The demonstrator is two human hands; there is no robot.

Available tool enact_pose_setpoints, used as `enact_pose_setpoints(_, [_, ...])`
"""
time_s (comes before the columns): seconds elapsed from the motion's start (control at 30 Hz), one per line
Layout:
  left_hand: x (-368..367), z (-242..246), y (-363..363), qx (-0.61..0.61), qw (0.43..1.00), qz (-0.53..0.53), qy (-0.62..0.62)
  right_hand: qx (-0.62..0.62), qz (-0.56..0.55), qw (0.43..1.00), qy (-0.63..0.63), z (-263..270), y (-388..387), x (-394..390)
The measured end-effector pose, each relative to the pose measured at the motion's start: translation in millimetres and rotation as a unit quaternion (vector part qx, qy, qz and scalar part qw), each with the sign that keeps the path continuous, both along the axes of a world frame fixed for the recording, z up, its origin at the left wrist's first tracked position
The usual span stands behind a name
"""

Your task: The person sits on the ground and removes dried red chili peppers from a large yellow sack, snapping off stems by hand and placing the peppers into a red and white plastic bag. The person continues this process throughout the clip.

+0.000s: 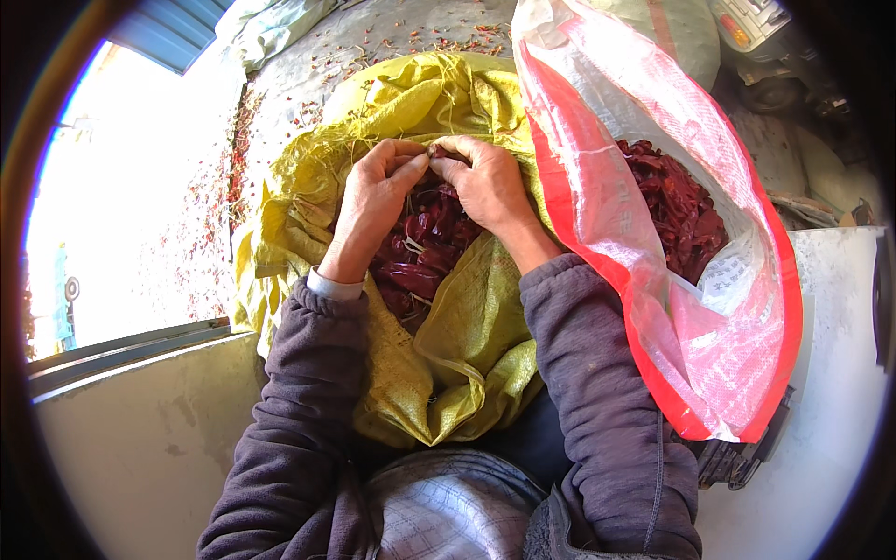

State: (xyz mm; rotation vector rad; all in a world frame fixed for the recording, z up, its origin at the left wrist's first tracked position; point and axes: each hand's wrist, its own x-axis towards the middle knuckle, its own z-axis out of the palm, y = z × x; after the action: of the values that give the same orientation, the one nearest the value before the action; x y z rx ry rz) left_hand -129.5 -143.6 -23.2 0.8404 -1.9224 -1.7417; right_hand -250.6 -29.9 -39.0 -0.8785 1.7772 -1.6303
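Fingertips together, my left hand (378, 192) and my right hand (488, 183) pinch a small dark red dried chili pepper (437, 150) between them. Much of that pepper is hidden by the fingers. Below it is a yellow woven sack (483, 308) with its mouth folded open. Glossy dried red chili peppers (418, 276) with pale stems lie inside. To the right stands a pink and white woven bag with a red edge (728, 364), also open. Dark red dried chili peppers (675, 210) fill its visible inside.
Loose chili bits and stems lie scattered over the grey floor (336, 59). A pale wall (154, 427) with a metal-framed ledge (133, 353) borders the left. At right is a white surface (833, 301). Part of a vehicle (763, 42) shows at the upper right.
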Motion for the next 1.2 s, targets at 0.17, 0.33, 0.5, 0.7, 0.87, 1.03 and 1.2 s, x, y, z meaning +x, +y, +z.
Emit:
enact_pose_setpoints(0.17, [1,2,1,-0.122,0.989,0.003,-0.084,-0.013,0.002,0.995,0.103,-1,1,5])
enact_pose_setpoints(0.33, [1,1,3,-0.001,0.999,0.036,0.038,-0.032,-0.005,0.996,0.077,0,1,8])
enact_pose_setpoints(0.5, [2,0,6,0.036,0.995,0.048,0.076,-0.052,0.008,0.998,0.034,-1,-2,10])
enact_pose_setpoints(0.7, [2,-8,12,-0.021,0.996,0.070,0.047,-0.030,-0.034,0.987,0.151,-10,-7,13])
enact_pose_setpoints(0.87, [-2,-7,9,-0.478,0.877,0.032,-0.029,-0.020,-0.055,0.965,0.255,-13,-7,9])
enact_pose_setpoints(1.03, [1,-1,1,-0.404,0.915,-0.018,-0.014,-0.040,-0.029,0.960,0.276,-10,-2,3])
enact_pose_setpoints(1.2, [4,3,-7,-0.385,0.922,-0.048,-0.025,-0.037,0.010,0.968,0.246,-8,0,2])
